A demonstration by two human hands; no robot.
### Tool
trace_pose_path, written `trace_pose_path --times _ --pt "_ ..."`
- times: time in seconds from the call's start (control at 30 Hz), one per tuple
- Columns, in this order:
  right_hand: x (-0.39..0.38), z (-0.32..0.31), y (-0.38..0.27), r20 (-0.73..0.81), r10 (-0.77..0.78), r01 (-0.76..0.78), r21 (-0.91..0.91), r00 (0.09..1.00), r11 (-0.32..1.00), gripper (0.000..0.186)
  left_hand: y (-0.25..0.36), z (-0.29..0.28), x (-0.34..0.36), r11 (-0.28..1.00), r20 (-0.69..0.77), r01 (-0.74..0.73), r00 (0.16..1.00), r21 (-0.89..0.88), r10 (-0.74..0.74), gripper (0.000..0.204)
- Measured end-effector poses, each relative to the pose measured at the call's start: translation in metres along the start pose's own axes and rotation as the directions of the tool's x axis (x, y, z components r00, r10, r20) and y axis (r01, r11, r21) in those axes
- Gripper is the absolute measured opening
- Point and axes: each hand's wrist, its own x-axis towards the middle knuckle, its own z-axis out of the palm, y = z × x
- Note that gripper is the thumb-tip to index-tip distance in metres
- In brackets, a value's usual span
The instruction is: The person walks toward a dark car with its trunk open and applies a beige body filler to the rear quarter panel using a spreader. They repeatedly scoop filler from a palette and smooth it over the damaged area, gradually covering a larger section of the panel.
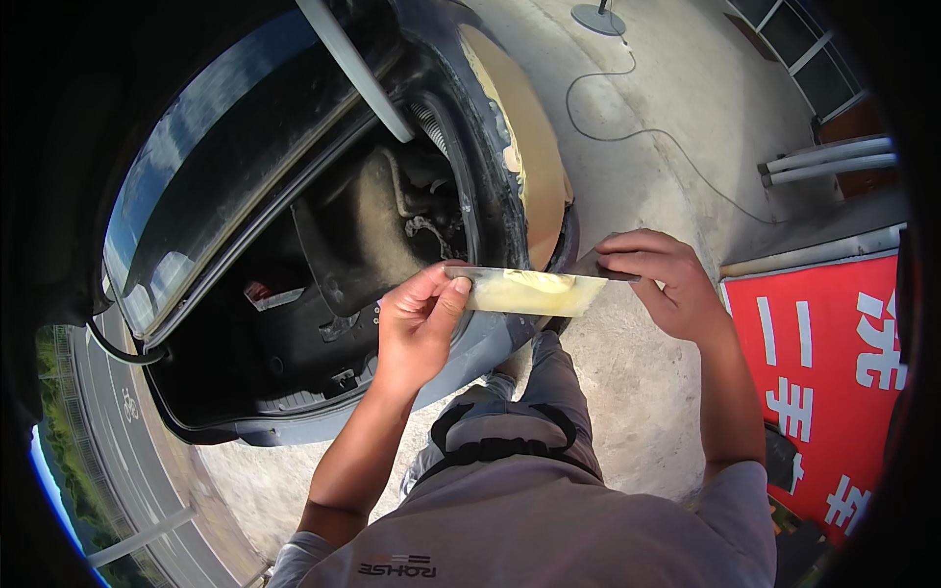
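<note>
**Pale translucent rectangular plate [495, 296] spans left to right**

My left hand [414, 328] pinches its left end between thumb and fingers; a smear of creamy yellow paste [539, 281] lies along its far edge. My right hand [668, 279] pinches a thin dark flat blade [593, 265] just beside the plate's right end; I cannot tell whether they touch. On the grey car [480, 348], the curved tan rear panel [534, 157] stands beyond, nearer my right hand.
</note>
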Motion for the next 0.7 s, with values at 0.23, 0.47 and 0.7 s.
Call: trace_pose_path --times 0.23,0.47,0.7 --pt "-0.010 0.021 0.008 -0.298 0.293 0.166 0.901 0.909 0.402 0.037 0.003 0.008 0.006 0.998 0.049 0.037 0.998 -0.044 -0.035 0.015" --pt "-0.012 0.026 -0.002 -0.184 0.093 0.113 0.855 0.979 0.507 0.035 0.000 0.014 0.016 0.997 0.088 0.053 0.994 0.056 -0.058 0.013" --pt "-0.030 0.015 0.055 0.190 0.516 -0.522 0.571 0.835 0.634 0.028 -0.002 -0.005 0.022 0.975 -0.129 0.096 0.984 -0.200 -0.124 0.013"
